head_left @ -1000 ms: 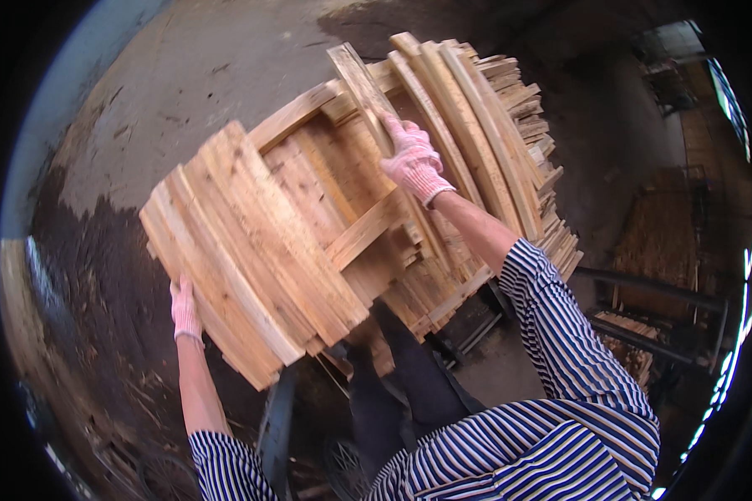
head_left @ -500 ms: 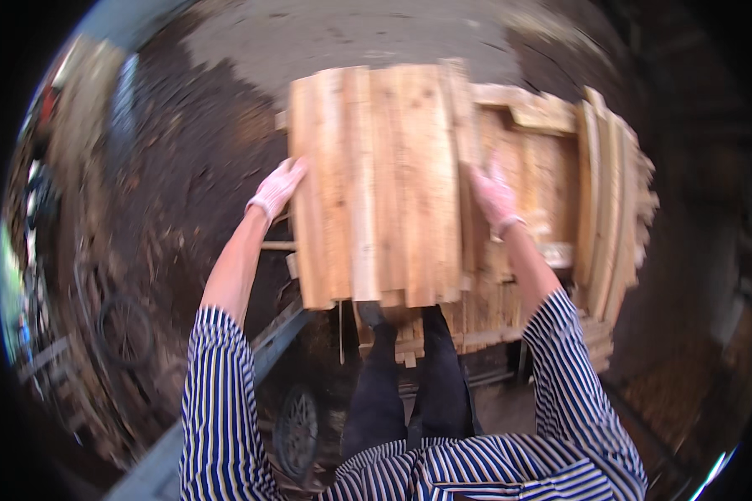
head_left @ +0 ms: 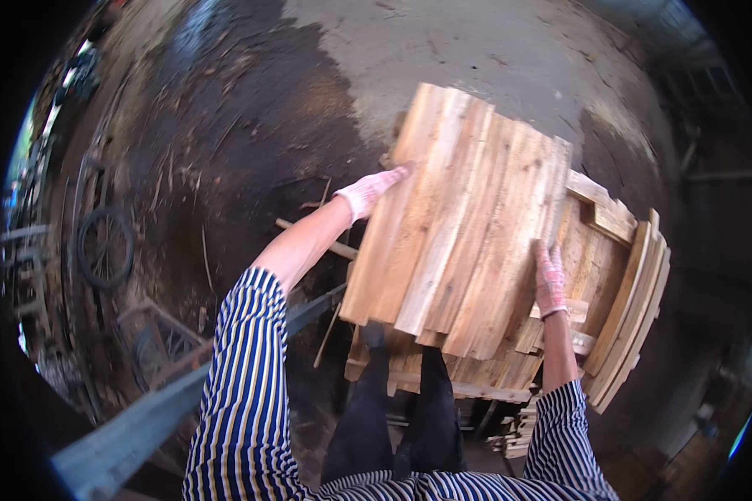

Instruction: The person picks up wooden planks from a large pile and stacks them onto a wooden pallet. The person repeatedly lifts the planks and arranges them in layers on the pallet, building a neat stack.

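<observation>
Pale timber planks (head_left: 464,225), laid side by side in a slanting row, are situated above a lower wooden stack (head_left: 497,371), with the left hand (head_left: 378,189) at their left edge and the right hand (head_left: 550,277) at their right edge. Both hands are gloved in pinkish fabric and touch the outer planks, the right one's fingers extended along the wood; whether either closes beneath it cannot be told. Noted nearby: long boards (head_left: 628,309) right of the row, a blue-grey beam (head_left: 167,401) at lower left, and a spoked wheel (head_left: 105,248) farther left
</observation>
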Demonstrator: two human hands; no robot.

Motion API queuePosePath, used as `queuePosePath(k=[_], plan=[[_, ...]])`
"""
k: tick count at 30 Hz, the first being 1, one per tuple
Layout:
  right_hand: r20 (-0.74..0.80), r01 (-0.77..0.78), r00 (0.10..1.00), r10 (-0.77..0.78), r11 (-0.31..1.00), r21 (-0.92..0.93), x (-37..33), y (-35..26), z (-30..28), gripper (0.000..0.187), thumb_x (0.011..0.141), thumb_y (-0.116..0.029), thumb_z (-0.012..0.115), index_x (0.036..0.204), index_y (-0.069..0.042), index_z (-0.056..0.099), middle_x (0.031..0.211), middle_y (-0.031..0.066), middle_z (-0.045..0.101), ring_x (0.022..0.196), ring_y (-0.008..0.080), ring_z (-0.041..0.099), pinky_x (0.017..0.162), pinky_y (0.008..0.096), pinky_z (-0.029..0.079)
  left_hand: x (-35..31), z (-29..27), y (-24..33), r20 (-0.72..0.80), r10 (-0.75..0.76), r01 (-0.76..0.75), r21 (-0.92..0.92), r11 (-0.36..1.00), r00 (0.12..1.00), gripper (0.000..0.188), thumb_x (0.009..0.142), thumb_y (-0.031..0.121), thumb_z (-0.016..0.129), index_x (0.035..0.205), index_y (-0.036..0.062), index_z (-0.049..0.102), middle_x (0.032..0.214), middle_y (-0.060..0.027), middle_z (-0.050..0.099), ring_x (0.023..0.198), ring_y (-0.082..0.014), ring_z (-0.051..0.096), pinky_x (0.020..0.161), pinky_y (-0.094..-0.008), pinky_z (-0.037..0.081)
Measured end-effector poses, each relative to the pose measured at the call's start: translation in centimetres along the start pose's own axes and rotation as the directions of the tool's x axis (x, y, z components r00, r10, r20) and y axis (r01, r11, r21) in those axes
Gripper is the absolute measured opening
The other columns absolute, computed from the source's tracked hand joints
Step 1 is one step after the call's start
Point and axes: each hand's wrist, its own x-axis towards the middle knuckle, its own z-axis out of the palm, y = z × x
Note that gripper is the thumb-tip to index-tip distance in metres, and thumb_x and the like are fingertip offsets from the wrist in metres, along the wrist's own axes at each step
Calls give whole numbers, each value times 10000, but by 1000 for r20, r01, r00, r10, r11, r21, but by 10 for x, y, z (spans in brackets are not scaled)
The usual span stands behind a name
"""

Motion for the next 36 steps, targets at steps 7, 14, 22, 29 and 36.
queuePosePath(k=[7, 14, 22, 29, 36], plan=[[46, -91, 993, 104, 969, -231, -12, -35, 4, 954, 949, -617, 558, 1599, -17, 201, 1510, 269, 461, 1405, 370, 453, 1162, 361, 325, -10, 22, 14, -143, -161, 139, -152, 979, 977, 584, 1018, 384, 584, 1493, 67, 462, 1465, -133, 548, 1316, -283, 553, 1133, -437, 429], [56, 86, 995, -81, 992, -92, -4, -14, -16, 965, 953, -591, 534, 1587, 28, 153, 1620, 286, 247, 1513, 357, 266, 1231, 354, 225, -9, 57, 13, -191, -113, 130, 74, 989, 975, 767, 934, 550, 640, 1512, 97, 421, 1442, -143, 545, 1298, -339, 539, 1097, -501, 443], [-197, 37, 959, -202, 781, -623, -12, -48, -80, 803, 993, -598, 392, 1563, -50, 258, 1519, 326, 378, 1485, 413, 301, 1195, 483, 279, -4, -9, 29, -356, 207, 80, 647, 758, 911, 912, 863, 448, 780, 1526, -4, 346, 1487, -193, 465, 1339, -346, 478, 1139, -454, 384], [-260, -223, 871, -417, 136, -965, 19, 103, -254, 590, 950, -94, 492, 1529, -179, 413, 1567, 270, 343, 1253, 352, 507, 959, 484, 497, 29, 135, -10, 205, 649, -107, 977, -187, 733, 1061, 790, 428, 844, 1567, -10, 269, 1608, -275, 258, 1510, -404, 210, 1239, -445, 223], [-442, -288, 896, -41, 705, -649, -32, 24, -264, 475, 1016, -186, 446, 1489, -145, 448, 1506, 236, 441, 1307, 358, 500, 1078, 455, 437, 30, 335, -57, -142, 37, 143, 886, -441, 989, 1545, 539, 634, 907, 1617, 77, -49, 1652, -311, 4, 1527, -499, -17, 1207, -633, 128]])
